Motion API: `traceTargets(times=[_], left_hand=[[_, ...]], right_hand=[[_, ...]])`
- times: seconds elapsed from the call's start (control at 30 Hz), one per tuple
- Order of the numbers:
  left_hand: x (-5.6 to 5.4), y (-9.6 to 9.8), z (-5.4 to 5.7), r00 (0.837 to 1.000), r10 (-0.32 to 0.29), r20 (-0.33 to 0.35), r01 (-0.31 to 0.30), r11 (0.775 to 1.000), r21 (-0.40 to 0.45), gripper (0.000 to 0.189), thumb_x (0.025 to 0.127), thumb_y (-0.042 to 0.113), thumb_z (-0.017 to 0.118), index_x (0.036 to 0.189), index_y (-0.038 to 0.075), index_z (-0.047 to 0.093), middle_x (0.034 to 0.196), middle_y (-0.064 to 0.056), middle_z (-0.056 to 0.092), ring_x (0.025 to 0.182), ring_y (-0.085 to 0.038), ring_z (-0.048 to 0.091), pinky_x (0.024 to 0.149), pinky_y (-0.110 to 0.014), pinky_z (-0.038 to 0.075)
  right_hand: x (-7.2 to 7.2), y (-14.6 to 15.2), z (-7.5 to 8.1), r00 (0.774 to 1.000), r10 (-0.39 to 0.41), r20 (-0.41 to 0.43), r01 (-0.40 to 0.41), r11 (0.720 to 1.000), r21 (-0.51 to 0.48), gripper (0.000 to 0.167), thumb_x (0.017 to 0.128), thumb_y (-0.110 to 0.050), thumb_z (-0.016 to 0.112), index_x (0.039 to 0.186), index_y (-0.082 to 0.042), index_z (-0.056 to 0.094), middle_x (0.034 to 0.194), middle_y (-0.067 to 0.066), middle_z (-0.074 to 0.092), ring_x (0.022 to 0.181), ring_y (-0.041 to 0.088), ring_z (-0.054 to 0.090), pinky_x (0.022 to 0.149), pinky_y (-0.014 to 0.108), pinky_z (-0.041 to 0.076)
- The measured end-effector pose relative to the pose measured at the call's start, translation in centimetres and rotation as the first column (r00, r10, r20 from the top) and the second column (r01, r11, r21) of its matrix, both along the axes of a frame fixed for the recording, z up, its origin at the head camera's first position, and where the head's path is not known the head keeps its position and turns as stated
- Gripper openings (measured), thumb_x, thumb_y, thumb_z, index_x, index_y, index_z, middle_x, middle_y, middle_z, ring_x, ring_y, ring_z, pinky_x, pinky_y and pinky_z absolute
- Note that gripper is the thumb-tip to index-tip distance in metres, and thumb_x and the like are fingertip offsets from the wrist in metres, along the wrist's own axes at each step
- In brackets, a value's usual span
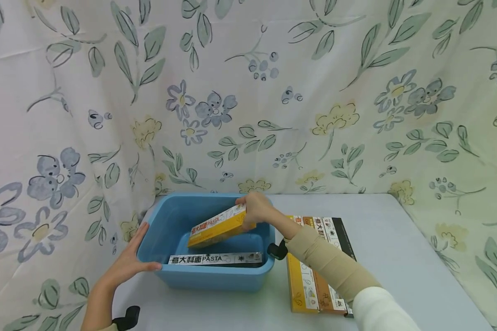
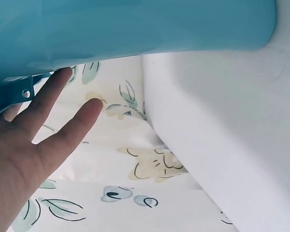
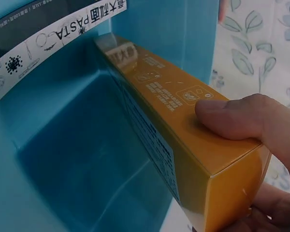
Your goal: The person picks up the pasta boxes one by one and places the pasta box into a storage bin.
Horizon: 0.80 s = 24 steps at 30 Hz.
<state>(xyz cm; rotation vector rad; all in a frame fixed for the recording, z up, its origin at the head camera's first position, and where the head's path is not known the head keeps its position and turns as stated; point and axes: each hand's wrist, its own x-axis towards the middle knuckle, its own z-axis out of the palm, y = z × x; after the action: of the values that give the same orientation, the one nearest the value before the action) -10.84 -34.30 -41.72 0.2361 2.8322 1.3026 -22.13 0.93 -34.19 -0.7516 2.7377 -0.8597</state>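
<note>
A blue plastic bin point(image 1: 209, 280) stands on the white table. My right hand point(image 1: 258, 211) grips one end of a yellow-orange pasta box point(image 1: 221, 228) between thumb and fingers. That box slants down into the bin, its far end low inside; in the right wrist view its orange face point(image 3: 169, 87) shows under my thumb. Along the bin's front wall lies a black-and-white pasta box point(image 1: 215, 259). My left hand point(image 1: 126, 264) touches the bin's left front corner, thumb at the front rim and fingers stretched along the left side. The left wrist view shows those fingers point(image 2: 79, 125) fairly straight by the bin's outer wall.
Right of the bin, more pasta boxes lie side by side on the table: a yellow one point(image 1: 297, 280), an orange-brown one point(image 1: 324, 294) and a black-and-white one point(image 1: 343, 234), partly under my right forearm. A flowered cloth point(image 1: 257, 115) hangs behind and beside the white table point(image 1: 397, 266).
</note>
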Motion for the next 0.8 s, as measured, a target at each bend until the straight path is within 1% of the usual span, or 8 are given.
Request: traceTargets(times=[0.1,0.3,0.37,0.5,0.63,0.73,0.8], left_hand=[[0.0,-0.1,0.0,1.0,0.0,0.011,0.0,1.0,0.004,0.116,0.071,0.02,0.083,0.156,0.002,0.005,0.158,-0.029,0.001,0.137,-0.061,0.006,0.094,-0.082,0.018],[0.0,0.0,0.0,1.0,0.008,0.009,-0.008,1.0,0.003,0.117,0.071,0.022,0.083,0.156,0.002,0.005,0.158,-0.029,0.002,0.137,-0.061,0.006,0.094,-0.082,0.017],[0.0,0.1,-0.1,1.0,0.013,0.007,-0.013,1.0,-0.003,0.117,0.07,0.021,0.083,0.156,0.002,0.006,0.158,-0.029,0.002,0.137,-0.06,0.006,0.094,-0.082,0.017],[-0.1,0.1,-0.1,1.0,0.011,0.01,-0.011,1.0,-0.003,0.117,0.07,0.02,0.083,0.156,0.003,0.006,0.158,-0.028,0.002,0.138,-0.06,0.006,0.094,-0.082,0.016],[-0.1,0.1,-0.2,1.0,0.002,0.011,-0.002,1.0,0.012,0.117,0.071,0.021,0.084,0.156,0.004,0.006,0.158,-0.028,0.001,0.138,-0.06,0.005,0.094,-0.082,0.016],[-0.1,0.0,-0.2,1.0,0.001,0.007,-0.001,1.0,0.014,0.117,0.071,0.022,0.084,0.156,0.004,0.006,0.158,-0.028,0.001,0.137,-0.06,0.006,0.094,-0.082,0.016],[-0.1,-0.1,-0.2,1.0,0.005,0.002,-0.005,1.0,0.007,0.117,0.071,0.023,0.084,0.156,0.004,0.006,0.158,-0.029,0.002,0.137,-0.06,0.007,0.094,-0.082,0.017]], right_hand=[[-0.4,-0.6,0.0,1.0,-0.02,0.022,0.019,1.0,0.014,0.067,0.06,-0.004,0.089,0.123,-0.002,0.067,0.112,0.012,0.067,0.084,0.019,0.057,0.069,0.023,0.052],[-1.2,-1.6,0.3,1.0,-0.006,0.016,0.005,0.998,0.059,0.068,0.058,-0.008,0.091,0.122,-0.003,0.067,0.116,0.01,0.068,0.081,0.017,0.056,0.065,0.02,0.049],[-1.3,-2.0,0.3,1.0,0.0,0.023,-0.001,0.998,0.069,0.068,0.06,-0.01,0.091,0.123,-0.004,0.067,0.116,0.009,0.068,0.082,0.017,0.056,0.067,0.019,0.049],[-1.4,-2.6,0.1,0.998,0.004,0.065,-0.007,0.998,0.057,0.072,0.061,-0.017,0.093,0.126,-0.003,0.065,0.119,0.01,0.066,0.088,0.018,0.056,0.074,0.022,0.05],[-1.5,-3.1,-0.4,0.997,0.029,0.073,-0.034,0.998,0.06,0.075,0.066,-0.03,0.091,0.129,-0.001,0.062,0.122,0.011,0.065,0.09,0.017,0.058,0.077,0.022,0.052],[-1.6,-3.3,-0.6,0.996,0.068,0.06,-0.074,0.992,0.097,0.076,0.07,-0.037,0.088,0.13,0.0,0.061,0.121,0.012,0.066,0.089,0.016,0.059,0.076,0.021,0.052],[-1.7,-3.5,-0.6,0.994,0.088,0.061,-0.095,0.987,0.128,0.074,0.073,-0.038,0.086,0.13,0.0,0.06,0.118,0.011,0.066,0.087,0.015,0.059,0.075,0.021,0.052]])
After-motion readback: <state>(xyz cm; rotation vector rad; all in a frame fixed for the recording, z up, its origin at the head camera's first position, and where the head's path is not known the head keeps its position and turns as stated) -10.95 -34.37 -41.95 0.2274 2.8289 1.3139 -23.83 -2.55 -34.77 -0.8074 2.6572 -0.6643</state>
